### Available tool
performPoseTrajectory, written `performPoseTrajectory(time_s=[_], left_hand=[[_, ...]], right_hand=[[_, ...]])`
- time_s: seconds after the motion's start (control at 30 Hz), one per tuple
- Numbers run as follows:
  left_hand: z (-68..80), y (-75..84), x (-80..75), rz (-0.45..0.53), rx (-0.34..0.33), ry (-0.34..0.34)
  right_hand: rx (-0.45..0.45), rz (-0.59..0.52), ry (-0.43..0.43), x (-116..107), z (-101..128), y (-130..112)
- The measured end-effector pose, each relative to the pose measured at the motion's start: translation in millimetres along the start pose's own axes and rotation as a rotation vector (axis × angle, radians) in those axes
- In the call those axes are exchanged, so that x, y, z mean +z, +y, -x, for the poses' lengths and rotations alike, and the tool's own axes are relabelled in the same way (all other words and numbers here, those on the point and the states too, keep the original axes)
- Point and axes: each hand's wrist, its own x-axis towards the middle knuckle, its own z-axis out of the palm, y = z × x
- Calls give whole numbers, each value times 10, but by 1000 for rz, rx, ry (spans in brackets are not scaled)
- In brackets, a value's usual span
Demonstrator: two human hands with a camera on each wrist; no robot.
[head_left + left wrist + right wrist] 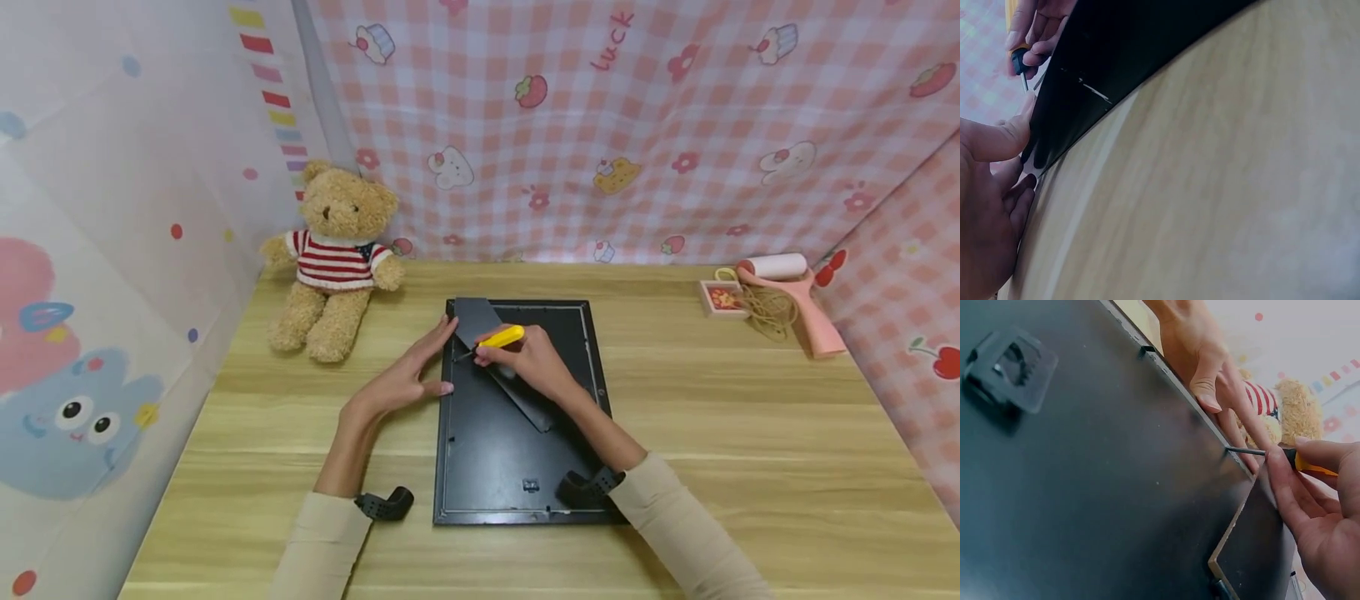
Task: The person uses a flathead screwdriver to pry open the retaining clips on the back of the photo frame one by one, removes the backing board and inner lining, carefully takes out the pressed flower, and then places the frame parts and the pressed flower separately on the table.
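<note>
A black picture frame (pixel 487 517) lies face down on the table, its black backboard (pixel 487 458) showing. A flat easel leg (pixel 474 317) slants across the upper part of the backboard. My right hand (pixel 534 362) pinches a screwdriver (pixel 501 337) with a yellow handle and black collar. In the right wrist view, the screwdriver's thin metal shaft (pixel 1247 450) meets a small tab at the frame's inner edge. Along the left side of the frame, my left hand (pixel 405 379) touches the edge with thumb and fingers spread.
A teddy bear (pixel 337 258) in a striped sweater sits at the back left of the wooden table (pixel 712 467). At the back right are a pink-handled lint roller (pixel 813 321), a bundle of twine (pixel 771 308) and a small box (pixel 722 299). Patterned cloth hangs behind.
</note>
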Motion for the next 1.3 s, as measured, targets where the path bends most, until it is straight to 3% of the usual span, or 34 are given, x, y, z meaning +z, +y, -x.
performPoseTrajectory(time_s=[0.23, 0.47, 0.87, 0.97, 1.17, 1.3], left_hand=[[-26, 151, -34, -72, -51, -40], [-45, 173, -58, -80, -46, -55], [-31, 118, -19, -51, -44, -35], [-33, 91, -18, -46, -41, -32], [-24, 88, -34, -43, -60, -42], [-21, 50, -27, -37, -50, -44]], right_hand=[[9, 17, -5, -51, -8, -34], [10, 75, -13, -15, -50, -111], [-168, 377, -67, 105, -114, -358], [-129, 320, -46, 96, -93, -316], [-19, 94, 12, 52, 9, -82], [-25, 117, 8, 52, -21, -58]])
